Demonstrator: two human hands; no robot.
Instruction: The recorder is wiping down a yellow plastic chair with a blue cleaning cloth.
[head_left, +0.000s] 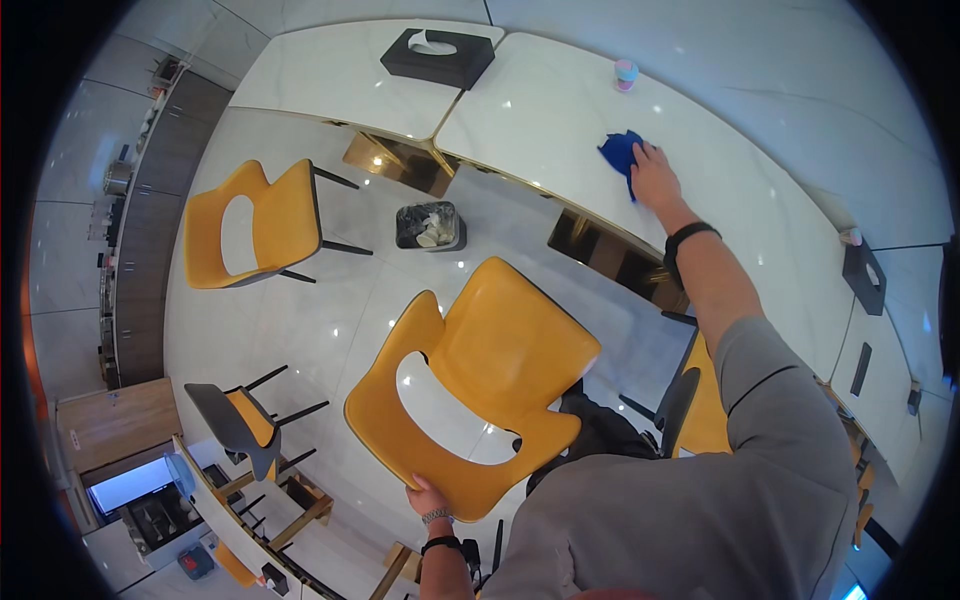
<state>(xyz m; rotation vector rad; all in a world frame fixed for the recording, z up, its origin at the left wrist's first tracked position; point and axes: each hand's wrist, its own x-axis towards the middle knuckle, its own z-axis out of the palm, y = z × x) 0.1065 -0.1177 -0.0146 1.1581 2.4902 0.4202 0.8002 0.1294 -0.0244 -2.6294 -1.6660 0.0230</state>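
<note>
My right hand (655, 178) is on a crumpled blue cloth (621, 152), pressed against the white marble-look tabletop (540, 112). Part of the cloth lies hidden beneath the fingers. Lower in the view, my left hand (427, 499) grips the top edge of the backrest of a yellow upholstered chair (517, 337). Its fingers go partly out of sight around the rim. This chair has a large oval opening in its back and stands close in front of my body. A small pastel paper cup (625, 76) sits beyond the cloth, near the table's far edge.
A black tissue box (442, 64) is on the adjoining tabletop. Below the table stands a lined waste bin (429, 226) holding rubbish. Other chairs include a yellow one (285, 217) and a grey-backed one (232, 420). Another tissue box (864, 277) lies to the right.
</note>
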